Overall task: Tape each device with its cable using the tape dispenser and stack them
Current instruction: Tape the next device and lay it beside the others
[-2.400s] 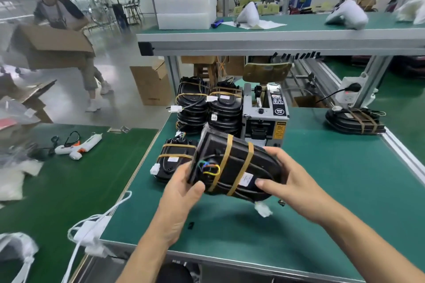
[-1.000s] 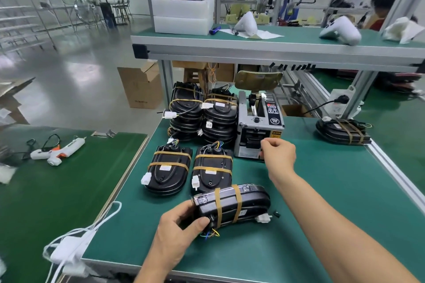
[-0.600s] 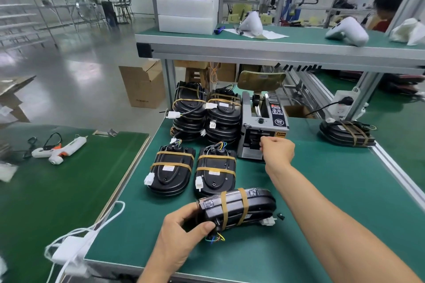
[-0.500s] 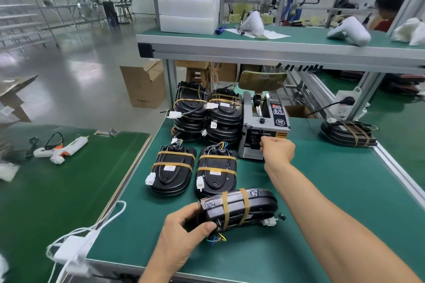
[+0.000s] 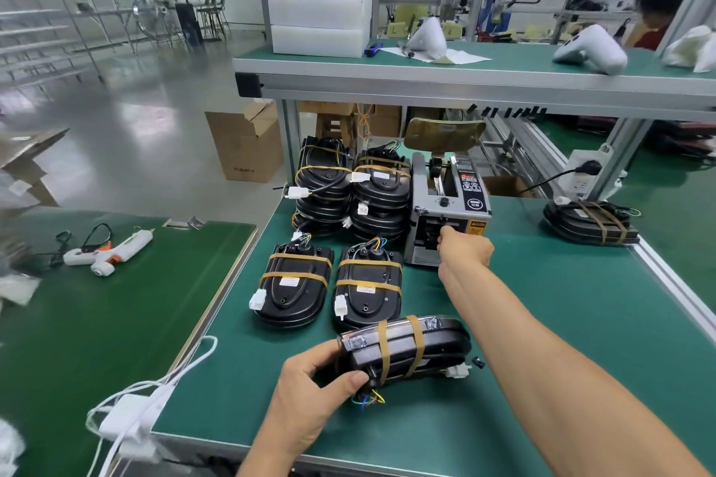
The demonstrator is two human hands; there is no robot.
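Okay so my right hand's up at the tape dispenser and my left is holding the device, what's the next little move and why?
Probably pull a strip of tape from the dispenser's slot toward you. Your right hand is curled at the outlet, while your left hand grips the device on edge on the mat; it already wears two bands, so the strip would likely go on it next.

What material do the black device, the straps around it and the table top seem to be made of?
Device in the left hand: likely moulded plastic, black and semi-glossy; its rounded edge shows highlights.
Straps: tan tape, probably paper or thin film, matte; they lie flat and follow the shell.
Table top: green mat, seemingly rubber or vinyl, low sheen, within a metal edge.
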